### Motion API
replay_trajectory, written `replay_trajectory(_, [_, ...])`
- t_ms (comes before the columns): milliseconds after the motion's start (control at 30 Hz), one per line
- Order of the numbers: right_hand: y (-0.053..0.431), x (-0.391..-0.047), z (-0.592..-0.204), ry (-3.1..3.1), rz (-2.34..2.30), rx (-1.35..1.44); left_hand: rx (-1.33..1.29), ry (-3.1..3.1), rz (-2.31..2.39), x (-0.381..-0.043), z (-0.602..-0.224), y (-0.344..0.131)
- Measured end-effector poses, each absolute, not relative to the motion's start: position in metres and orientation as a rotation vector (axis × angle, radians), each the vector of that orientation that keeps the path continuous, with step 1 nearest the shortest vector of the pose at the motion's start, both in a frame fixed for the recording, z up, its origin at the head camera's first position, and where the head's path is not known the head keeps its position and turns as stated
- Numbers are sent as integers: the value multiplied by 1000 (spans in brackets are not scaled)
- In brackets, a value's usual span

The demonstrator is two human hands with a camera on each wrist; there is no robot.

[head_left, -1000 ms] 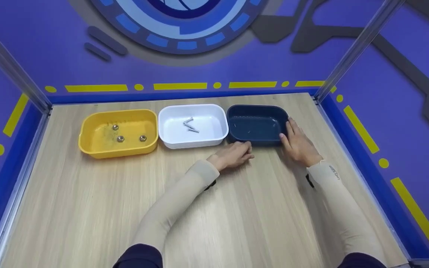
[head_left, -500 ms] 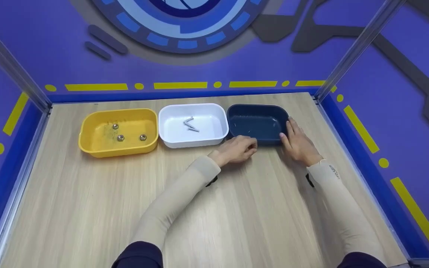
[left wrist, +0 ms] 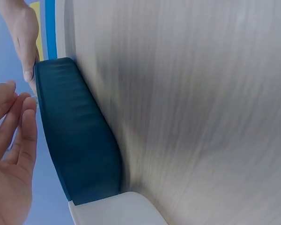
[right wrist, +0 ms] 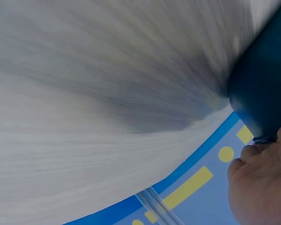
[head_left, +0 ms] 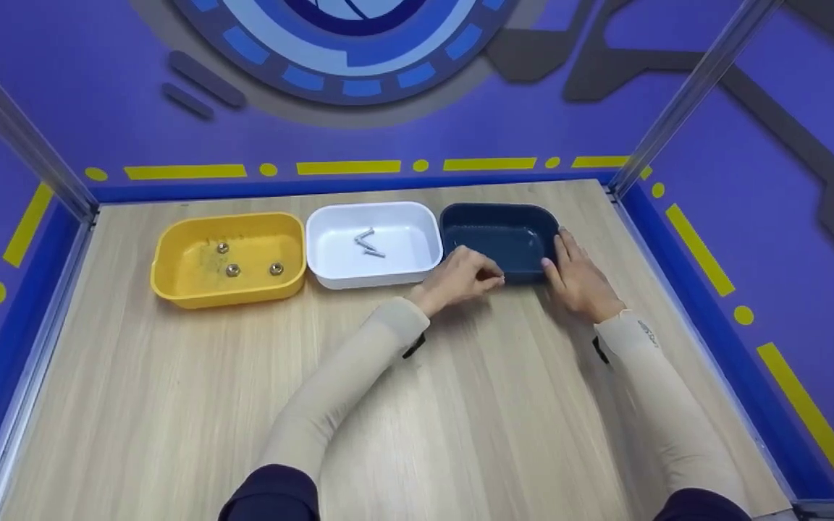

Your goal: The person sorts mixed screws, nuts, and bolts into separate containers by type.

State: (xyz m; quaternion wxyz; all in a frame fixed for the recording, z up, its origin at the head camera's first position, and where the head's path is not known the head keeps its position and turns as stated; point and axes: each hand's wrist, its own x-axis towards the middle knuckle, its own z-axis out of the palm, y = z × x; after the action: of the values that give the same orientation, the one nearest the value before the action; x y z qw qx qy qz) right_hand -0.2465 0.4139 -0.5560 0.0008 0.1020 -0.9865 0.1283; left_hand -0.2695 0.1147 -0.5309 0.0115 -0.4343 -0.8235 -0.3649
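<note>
A dark blue bin [head_left: 515, 250] stands at the right end of a row of three, with a small thin piece [head_left: 455, 244] visible inside. My left hand [head_left: 460, 276] is over its front rim, thumb and fingertips drawn together. A tiny pale piece [left wrist: 35, 97] shows at those fingertips in the left wrist view; its kind is too small to tell. My right hand [head_left: 582, 281] holds the bin's right end, thumb by the front corner and fingers along the end wall. In the right wrist view the right hand's knuckles [right wrist: 257, 154] sit at the bin's edge.
A white bin [head_left: 330, 266] with several small metal screws or pins [head_left: 366, 242] touches the dark blue one. Left of it, a yellow bin [head_left: 185, 286] contains three metal nuts [head_left: 232, 270]. A purple panel wall [head_left: 359, 137] rises behind the wooden table [head_left: 207, 405].
My left hand has risen from the dark blue bin's front side to over its rim, and its fingertips have come together. The right hand stays on the bin's end.
</note>
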Motion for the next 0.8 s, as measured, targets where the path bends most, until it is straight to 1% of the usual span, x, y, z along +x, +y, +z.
replay_trajectory(433, [412, -245, -554, -3100, 385, 322, -1254, -2621, -1223, -285, -520, 117])
replay_trajectory(800, [412, -244, -555, -3092, 355, 325, -1172, -2656, -1197, -308, -500, 121])
